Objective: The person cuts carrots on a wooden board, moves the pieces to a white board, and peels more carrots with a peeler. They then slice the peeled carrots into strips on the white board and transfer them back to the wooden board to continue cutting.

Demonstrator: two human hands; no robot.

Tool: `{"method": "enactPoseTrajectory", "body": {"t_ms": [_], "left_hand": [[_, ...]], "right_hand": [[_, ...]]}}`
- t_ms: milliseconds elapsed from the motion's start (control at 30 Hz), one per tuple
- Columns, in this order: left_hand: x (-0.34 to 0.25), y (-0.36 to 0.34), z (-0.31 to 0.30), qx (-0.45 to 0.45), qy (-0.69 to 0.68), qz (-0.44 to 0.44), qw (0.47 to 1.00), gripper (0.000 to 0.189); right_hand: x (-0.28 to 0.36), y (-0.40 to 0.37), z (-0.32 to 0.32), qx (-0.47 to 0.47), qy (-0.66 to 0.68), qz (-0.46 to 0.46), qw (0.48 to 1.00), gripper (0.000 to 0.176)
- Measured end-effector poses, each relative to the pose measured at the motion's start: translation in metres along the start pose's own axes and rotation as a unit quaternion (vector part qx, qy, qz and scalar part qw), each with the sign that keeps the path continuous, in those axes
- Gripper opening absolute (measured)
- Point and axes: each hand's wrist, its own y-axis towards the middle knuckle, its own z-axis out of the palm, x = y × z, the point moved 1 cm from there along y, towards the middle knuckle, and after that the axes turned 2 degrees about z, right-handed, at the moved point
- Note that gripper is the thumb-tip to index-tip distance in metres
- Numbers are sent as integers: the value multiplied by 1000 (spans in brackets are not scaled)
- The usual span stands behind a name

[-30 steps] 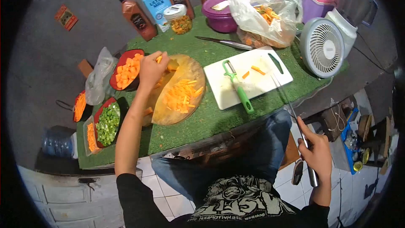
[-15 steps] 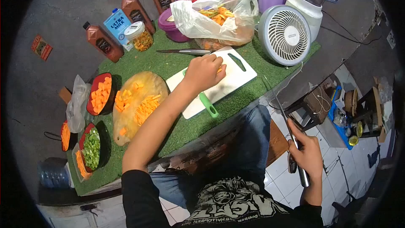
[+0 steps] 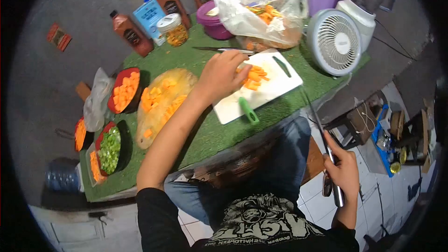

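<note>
My left hand (image 3: 225, 75) is over the white cutting board (image 3: 285, 83), fingers apart at the edge of a small heap of cut carrot pieces (image 3: 255, 78). A tool's green handle (image 3: 248, 111) lies across the board's near edge; its working end is hard to make out. Off the table's right side, my right hand (image 3: 343, 171) is wrapped round the metal handle of a long knife (image 3: 319, 122), blade pointing up and away. Left of the board, a round wooden board (image 3: 145, 133) carries orange chunks and strips, partly hidden by my left forearm. A second knife (image 3: 224, 50) lies behind the white board.
Bowls of orange cubes (image 3: 126, 92) and chopped greens (image 3: 109, 151) stand at the left. A plastic bag (image 3: 280, 30) of vegetables, a purple tub (image 3: 215, 23), a jar (image 3: 173, 30) and bottles line the back. A fan (image 3: 337, 42) and blender (image 3: 357, 18) stand at the right.
My left hand has opened from its closed grip, and loose carrot pieces now show on the white board. The view has shifted, moving the table rightward. The right hand still holds the knife.
</note>
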Motion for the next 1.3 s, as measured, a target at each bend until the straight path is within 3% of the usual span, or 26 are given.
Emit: {"method": "enactPoseTrajectory", "body": {"t_ms": [33,67,100,167,233,333,400,467,567,700,767,900,1300], "left_hand": [[8,-8,-15,-26,-25,-37,999,26],[16,-19,-33,-54,-48,-75,995,23],[23,-30,-58,-77,-23,-96,992,23],[39,-62,-108,-56,-42,-240,968,25],[71,-112,-138,-27,-19,-282,959,26],[71,-158,-151,-24,3,-330,944,30],[81,-185,-143,10,27,-319,947,37],[80,-190,-131,2,104,-288,952,47],[80,-187,-117,25,94,-300,949,55],[86,-185,-107,24,120,-312,942,53],[92,-190,-108,14,81,-289,954,50],[103,-198,-108,23,53,-296,953,48],[96,-201,-110,-14,13,-287,958,34]], "right_hand": [[7,1,1,15,65,54,996,64],[11,3,0,8,9,32,999,63],[8,5,4,0,37,30,999,63],[14,8,7,-1,64,32,997,61],[13,12,12,8,66,19,998,61],[21,20,21,12,60,-7,998,61],[31,20,27,16,62,-24,998,61],[41,18,28,44,77,18,996,62],[36,16,27,46,60,-9,997,63],[29,13,23,36,46,-21,998,64],[36,12,24,29,84,39,995,66],[22,17,28,47,89,6,995,66],[36,15,39,64,92,21,994,67]]}}
